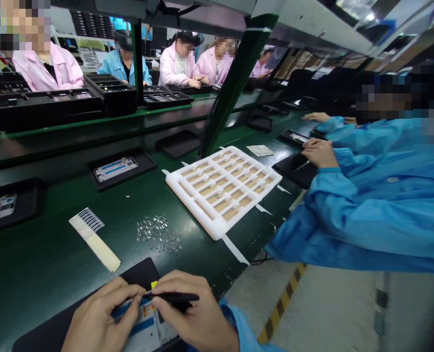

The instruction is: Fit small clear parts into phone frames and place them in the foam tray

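My right hand (pixel 193 318) is closed on black tweezers (pixel 172 297), whose tip points left at a small yellow tab (pixel 153 284). My left hand (pixel 101 318) pinches its fingers at the edge of a white and blue phone-like panel (pixel 147 330) lying in a black tray (pixel 44 332) at the near edge of the bench. What the left fingers pinch is too small to make out. Just beyond the hands lies a scatter of several small shiny metal parts (pixel 158 234) on the green bench.
A white foam tray (pixel 222 188) with several compartments sits mid-bench. A barcode label strip (pixel 94 238) lies to the left. Black trays with panels (pixel 116 168) ride the belt behind. A co-worker in a blue sleeve (pixel 349 210) works at my right. More people sit opposite.
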Available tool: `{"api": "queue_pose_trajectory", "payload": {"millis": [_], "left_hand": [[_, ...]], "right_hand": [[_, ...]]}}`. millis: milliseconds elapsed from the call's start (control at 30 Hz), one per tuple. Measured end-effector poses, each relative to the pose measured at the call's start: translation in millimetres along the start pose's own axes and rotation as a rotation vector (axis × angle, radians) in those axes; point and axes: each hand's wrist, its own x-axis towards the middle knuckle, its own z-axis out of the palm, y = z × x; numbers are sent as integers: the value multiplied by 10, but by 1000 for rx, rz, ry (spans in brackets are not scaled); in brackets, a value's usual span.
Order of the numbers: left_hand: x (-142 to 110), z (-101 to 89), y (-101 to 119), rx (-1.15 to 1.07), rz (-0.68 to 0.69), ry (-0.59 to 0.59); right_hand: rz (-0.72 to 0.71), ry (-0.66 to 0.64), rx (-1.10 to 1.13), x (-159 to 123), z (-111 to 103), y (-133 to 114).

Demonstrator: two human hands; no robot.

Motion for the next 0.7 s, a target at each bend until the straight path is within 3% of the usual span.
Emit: {"api": "queue_pose_trajectory", "payload": {"millis": [100, 200, 367, 533, 600, 700], "left_hand": [[20, -48, 2, 68, 62, -21], [66, -127, -32, 178, 229, -38], [50, -215, -143, 443, 526, 165], [-5, -268, -125, 722, 750, 262], [47, -347, -135, 706, 754, 263], [284, -556, -258, 698, 575, 249]], "right_hand": [[-80, -20, -26, -19, 2, 27], [-131, -47, -74, -46, -1, 50], [-124, -37, -78, -74, 2, 97], [-103, -10, -65, -67, 69, 67], [-104, -12, -67, -54, 88, 33], [-77, 83, 16, -17, 55, 28]]}}
